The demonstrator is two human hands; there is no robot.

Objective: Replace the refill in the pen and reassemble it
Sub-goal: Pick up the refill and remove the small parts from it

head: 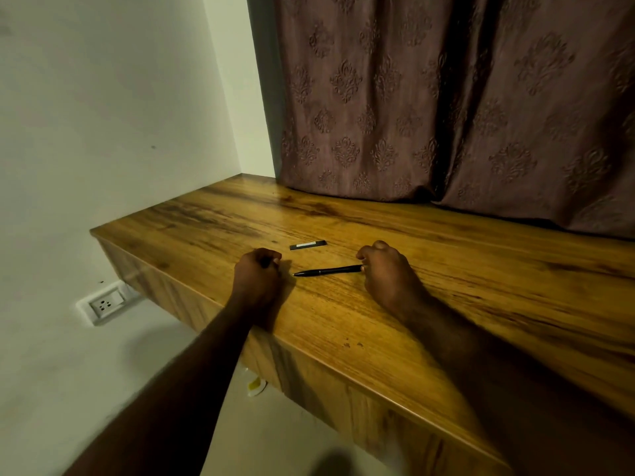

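We count one black pen (328, 271) on one wooden table (446, 304), one small dark strip (308, 245) just beyond the pen, and two hands flanking it: left hand (257, 280), right hand (385, 273).

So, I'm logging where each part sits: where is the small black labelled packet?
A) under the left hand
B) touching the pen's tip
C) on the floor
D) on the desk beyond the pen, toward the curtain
D: the packet lies flat on the desk on the far side of the pen, nearer the curtain, with bare wood between the two.
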